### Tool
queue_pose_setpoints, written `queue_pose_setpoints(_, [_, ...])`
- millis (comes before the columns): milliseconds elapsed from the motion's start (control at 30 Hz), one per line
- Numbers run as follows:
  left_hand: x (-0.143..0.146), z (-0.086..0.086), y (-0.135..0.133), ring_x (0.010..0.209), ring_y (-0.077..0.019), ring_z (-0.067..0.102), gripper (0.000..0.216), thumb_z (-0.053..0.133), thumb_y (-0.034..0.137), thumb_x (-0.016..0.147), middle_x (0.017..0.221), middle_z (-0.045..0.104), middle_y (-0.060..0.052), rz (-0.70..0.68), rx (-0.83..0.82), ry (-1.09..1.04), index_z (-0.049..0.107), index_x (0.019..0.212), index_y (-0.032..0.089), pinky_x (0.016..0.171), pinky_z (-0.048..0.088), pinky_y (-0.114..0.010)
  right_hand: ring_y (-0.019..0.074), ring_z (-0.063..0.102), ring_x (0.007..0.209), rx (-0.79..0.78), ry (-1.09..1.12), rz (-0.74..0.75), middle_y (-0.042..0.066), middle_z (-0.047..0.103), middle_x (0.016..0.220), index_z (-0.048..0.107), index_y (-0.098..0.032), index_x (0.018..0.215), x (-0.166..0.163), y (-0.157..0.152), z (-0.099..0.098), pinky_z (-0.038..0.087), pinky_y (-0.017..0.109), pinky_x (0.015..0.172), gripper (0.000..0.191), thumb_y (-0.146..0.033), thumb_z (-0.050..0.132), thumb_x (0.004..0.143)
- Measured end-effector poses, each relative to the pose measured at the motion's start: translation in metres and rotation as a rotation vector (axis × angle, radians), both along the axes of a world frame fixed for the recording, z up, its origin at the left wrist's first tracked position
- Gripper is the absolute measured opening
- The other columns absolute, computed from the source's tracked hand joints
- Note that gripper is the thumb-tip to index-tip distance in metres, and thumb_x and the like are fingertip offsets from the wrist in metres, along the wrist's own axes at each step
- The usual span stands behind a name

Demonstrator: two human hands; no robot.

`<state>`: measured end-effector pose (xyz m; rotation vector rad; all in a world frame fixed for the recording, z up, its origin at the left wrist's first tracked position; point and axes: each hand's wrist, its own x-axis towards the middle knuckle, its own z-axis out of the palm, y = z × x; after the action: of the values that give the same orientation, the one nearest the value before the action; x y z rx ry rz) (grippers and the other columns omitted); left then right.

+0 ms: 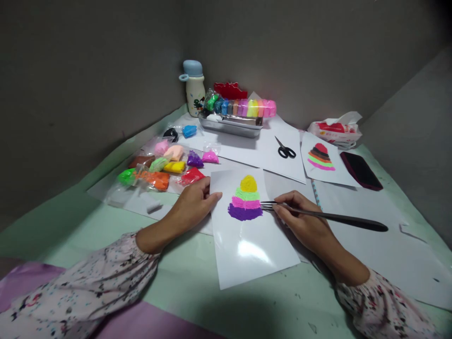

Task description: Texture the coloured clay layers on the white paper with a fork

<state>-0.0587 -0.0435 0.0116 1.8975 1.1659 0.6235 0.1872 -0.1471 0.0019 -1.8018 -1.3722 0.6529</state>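
Observation:
A glossy white sheet (254, 254) lies before me, bearing a layered clay shape (246, 201) in yellow, light green, pink and purple. The layers have a rough, pricked texture. My left hand (194, 202) grips the sheet's left edge between thumb and fingers. In my right hand (300, 219) is a dark-handled fork (339, 218), pinched near its head. Its tines point left and meet the right edge of the shape around the pink and purple layers. The fork's handle sticks out to the right past my hand.
Bagged clay pieces (158, 165) lie at left. Behind stand a bottle (195, 92) and a metal tray (231, 127) beneath wrapped clay blocks (247, 107). Scissors (285, 149), a second clay picture (335, 176), a phone (362, 170) and a tissue pack (334, 132) are at right.

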Motion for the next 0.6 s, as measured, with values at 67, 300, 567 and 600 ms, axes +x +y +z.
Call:
queue_pose_setpoints(67, [-0.0001,-0.0004,0.0002,0.065,-0.0159,0.055,0.018,0.052,0.034,0.081,0.075,0.061,-0.002,0.001,-0.005,0.003,0.056,0.087,0.017,0.058,0.039,-0.028,0.0152,0.056,0.062,0.013,0.021,-0.012,0.001,0.064,0.073,0.062,-0.021,0.090,0.0005,0.0002,-0.0015,0.044,0.027,0.055,0.017,-0.034,0.063,0.080])
queue_pose_setpoints(300, [0.0000,-0.0011,0.0002,0.065,-0.0162,0.055,0.019,0.051,0.033,0.081,0.074,0.062,-0.002,-0.010,-0.019,-0.021,0.057,0.090,0.018,0.057,0.038,-0.028,0.0163,0.058,0.066,0.008,-0.001,0.006,0.002,0.065,0.075,0.063,-0.022,0.090,0.0006,0.0008,-0.0017,0.044,0.027,0.056,0.016,-0.034,0.063,0.079])
queue_pose_setpoints(567, [-0.0007,-0.0018,0.0006,0.064,-0.0154,0.054,0.018,0.051,0.034,0.082,0.074,0.060,-0.001,-0.013,0.001,-0.001,0.056,0.088,0.018,0.058,0.039,-0.028,0.0159,0.058,0.065,-0.006,0.024,-0.005,0.002,0.065,0.075,0.062,-0.021,0.090,-0.0009,0.0003,-0.0003,0.044,0.027,0.057,0.016,-0.033,0.063,0.079])
queue_pose_setpoints(600, [-0.0007,-0.0019,0.0006,0.064,-0.0154,0.054,0.018,0.051,0.034,0.082,0.074,0.060,-0.001,-0.014,-0.002,-0.002,0.056,0.088,0.018,0.057,0.039,-0.028,0.0160,0.058,0.065,-0.009,0.021,-0.006,0.002,0.065,0.074,0.063,-0.021,0.090,-0.0009,0.0003,-0.0006,0.044,0.028,0.057,0.016,-0.033,0.063,0.079])
